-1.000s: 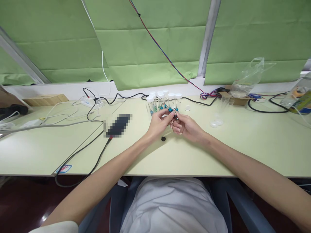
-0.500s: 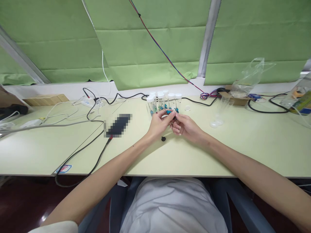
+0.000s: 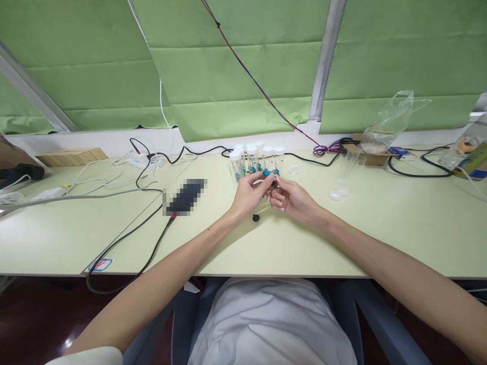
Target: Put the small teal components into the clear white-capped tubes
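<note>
My left hand (image 3: 251,190) and my right hand (image 3: 292,198) meet over the table, fingers closed together in a pinch. Between them is a small blue piece (image 3: 267,173) with a dark part; its exact kind is too small to make out. Just behind my fingers stand several clear tubes with white caps (image 3: 268,151), with blue and green bits inside, partly hidden by my hands. A small black round piece (image 3: 256,218) lies on the table below my hands. One loose white cap (image 3: 293,169) rests right of the tubes.
Two clear tubes (image 3: 344,175) lean at the right, near a cardboard box (image 3: 375,158) with a plastic bag (image 3: 391,119). To the left lies a blurred-out dark device (image 3: 186,196) on a black cable (image 3: 155,248). White cables and a power strip (image 3: 142,159) sit farther back.
The small blue piece has turned slightly and shifted a little to the right between my fingers. My arms and the things on the table have stayed put.
</note>
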A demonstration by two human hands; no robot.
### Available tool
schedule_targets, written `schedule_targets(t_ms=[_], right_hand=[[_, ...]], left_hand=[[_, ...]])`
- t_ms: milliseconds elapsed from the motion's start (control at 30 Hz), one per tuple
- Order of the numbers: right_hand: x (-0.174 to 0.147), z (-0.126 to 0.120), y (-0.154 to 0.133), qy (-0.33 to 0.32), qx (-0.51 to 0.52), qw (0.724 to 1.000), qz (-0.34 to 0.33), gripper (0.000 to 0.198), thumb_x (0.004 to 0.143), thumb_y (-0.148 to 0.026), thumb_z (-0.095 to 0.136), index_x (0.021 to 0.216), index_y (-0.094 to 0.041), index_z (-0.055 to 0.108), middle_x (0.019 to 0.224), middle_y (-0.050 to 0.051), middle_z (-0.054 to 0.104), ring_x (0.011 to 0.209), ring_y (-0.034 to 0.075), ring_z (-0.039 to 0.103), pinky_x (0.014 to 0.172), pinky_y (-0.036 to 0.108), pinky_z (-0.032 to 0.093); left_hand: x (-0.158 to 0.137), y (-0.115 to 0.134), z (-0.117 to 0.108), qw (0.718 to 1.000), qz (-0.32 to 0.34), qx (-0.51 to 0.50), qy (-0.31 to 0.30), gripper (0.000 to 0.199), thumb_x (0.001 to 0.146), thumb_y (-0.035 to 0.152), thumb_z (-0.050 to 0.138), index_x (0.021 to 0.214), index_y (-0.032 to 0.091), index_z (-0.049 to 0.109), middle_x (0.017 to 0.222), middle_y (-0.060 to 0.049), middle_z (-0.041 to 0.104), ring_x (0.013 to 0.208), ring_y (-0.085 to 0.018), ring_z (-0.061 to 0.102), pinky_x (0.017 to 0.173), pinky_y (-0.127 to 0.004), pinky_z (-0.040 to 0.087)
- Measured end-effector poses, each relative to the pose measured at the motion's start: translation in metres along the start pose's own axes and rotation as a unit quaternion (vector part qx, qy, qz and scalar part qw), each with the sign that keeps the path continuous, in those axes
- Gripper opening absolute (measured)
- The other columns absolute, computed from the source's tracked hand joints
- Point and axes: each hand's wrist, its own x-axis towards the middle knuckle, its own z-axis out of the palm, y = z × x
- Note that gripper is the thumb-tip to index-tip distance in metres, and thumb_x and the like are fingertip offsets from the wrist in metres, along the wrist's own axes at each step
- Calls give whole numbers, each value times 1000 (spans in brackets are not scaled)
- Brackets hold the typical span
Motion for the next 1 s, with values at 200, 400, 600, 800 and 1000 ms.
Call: schedule_targets(t_ms=[200,400,600,800,1000], right_hand=[[1,-1,0,0,5,1000,-3,38,90,-51,66,75,-17,58,51,-6,41,45,8,40,45,22,34],[-2,3,-2,12,-25,1000,-8,34,87,-47,69,77,-18,56,52,-6,43,45,9,44,44,22,34],[-2,4,0,8,-50,999,-8,31,88,-44,68,78,-18,55,52,-6,42,46,10,45,44,22,35],[-2,3,0,6,-38,999,-8,35,88,-46,69,75,-18,52,52,-6,42,47,10,45,45,23,35],[-2,2,-1,5,-15,1000,-14,35,88,-48,69,77,-18,54,52,-6,42,46,9,43,46,23,34]], left_hand=[[-1,1,-1,1000,-2,0,0,37,79,50,76,79,14,66,72,-1,62,59,-10,55,55,-24,47],[-4,4,1,1000,-11,5,-2,44,80,55,73,92,13,69,66,-2,64,55,-13,61,54,-26,50],[-5,4,3,999,-45,0,15,51,78,56,75,103,12,68,59,-1,64,49,-15,61,48,-27,49],[-3,1,3,999,-29,9,24,44,80,53,75,96,12,69,59,0,63,51,-12,58,51,-24,46],[-3,1,1,1000,-10,7,10,40,80,50,74,93,13,70,67,-2,66,57,-13,60,54,-26,48]])
